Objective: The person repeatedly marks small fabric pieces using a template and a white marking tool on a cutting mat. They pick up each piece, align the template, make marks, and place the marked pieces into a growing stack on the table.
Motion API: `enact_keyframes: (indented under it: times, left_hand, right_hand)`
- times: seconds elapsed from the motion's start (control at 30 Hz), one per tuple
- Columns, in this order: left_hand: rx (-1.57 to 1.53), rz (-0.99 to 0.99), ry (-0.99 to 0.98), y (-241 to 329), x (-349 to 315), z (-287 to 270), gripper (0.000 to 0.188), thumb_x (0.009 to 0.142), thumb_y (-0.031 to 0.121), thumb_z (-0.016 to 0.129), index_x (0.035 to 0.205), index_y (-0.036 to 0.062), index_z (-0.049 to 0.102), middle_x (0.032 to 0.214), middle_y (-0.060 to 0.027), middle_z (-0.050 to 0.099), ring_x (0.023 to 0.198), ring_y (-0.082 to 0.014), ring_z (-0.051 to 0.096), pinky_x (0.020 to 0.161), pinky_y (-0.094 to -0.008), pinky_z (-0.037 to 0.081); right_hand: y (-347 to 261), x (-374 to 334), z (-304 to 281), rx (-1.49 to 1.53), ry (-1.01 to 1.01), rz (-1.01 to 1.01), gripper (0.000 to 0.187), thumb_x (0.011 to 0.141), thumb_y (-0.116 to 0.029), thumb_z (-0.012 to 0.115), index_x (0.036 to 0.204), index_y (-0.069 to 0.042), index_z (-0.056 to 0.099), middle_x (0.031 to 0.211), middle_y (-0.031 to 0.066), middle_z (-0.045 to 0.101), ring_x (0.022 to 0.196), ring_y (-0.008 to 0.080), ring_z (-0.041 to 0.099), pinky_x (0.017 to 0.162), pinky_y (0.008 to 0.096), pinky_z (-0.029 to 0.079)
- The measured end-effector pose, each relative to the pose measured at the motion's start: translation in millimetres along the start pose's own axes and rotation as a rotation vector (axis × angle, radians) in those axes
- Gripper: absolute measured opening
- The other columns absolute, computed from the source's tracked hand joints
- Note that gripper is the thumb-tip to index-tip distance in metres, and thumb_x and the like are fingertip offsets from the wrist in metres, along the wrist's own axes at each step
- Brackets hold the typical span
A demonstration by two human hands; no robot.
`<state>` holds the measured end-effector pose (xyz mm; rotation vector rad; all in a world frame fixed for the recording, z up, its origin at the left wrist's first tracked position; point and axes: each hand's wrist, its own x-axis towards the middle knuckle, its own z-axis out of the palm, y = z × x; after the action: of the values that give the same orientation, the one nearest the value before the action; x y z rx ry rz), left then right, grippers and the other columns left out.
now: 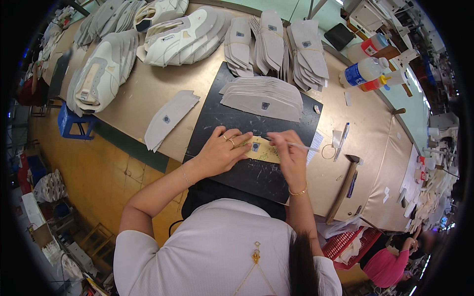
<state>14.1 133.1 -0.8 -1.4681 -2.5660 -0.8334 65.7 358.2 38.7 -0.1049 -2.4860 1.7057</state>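
Note:
On the black board (pixel 207 126) in front of me lies a small yellow template (pixel 264 154) with a dark square patch showing in it. My left hand (pixel 224 152) presses on its left end, fingers stretched out flat. In my right hand (pixel 291 154) is a slim pale pen (pixel 305 146), pinched between thumb and fingers; its tip meets the template's upper edge. What lies beneath the template is hidden. Just beyond my hands, a fanned stack of grey shoe pieces (pixel 261 98) rests on the board. More grey pieces (pixel 172 118) lie to the left.
Stacked white shoe uppers (pixel 101 74) stand far left, and banded bundles of grey pieces (pixel 307 52) at the back. Bottles (pixel 363 73) sit back right. A hammer (pixel 343 187), a pen (pixel 341 141) and a rubber band (pixel 328 151) lie to the right. A blue stool (pixel 74 121) stands left.

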Motion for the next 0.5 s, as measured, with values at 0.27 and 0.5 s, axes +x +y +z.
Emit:
enact_keyframes:
  times: [0.27,0.5]
  left_hand:
    - [0.059,-0.027,-0.001,5,0,2,0.036,0.083,0.024,0.078,0.115,0.0108,0.071,0.133,-0.0032,0.065,0.112,-0.0218,0.059,0.091,-0.0418,0.041]
    - [0.053,-0.042,-0.013,7,1,0,0.036,0.083,0.024,0.077,0.116,0.0106,0.07,0.132,-0.0038,0.065,0.113,-0.0222,0.059,0.09,-0.0433,0.041]
  right_hand:
    - [12,7,26,-0.249,0.038,-0.1,0.023,0.098,-0.021,0.066,0.091,0.001,0.07,0.082,0.0128,0.069,0.071,0.0273,0.067,0.066,0.0349,0.051]
    - [13,12,28,-0.345,0.008,-0.146,0.018,0.095,-0.019,0.067,0.085,-0.004,0.069,0.079,0.0113,0.066,0.072,0.0315,0.065,0.066,0.0394,0.051]
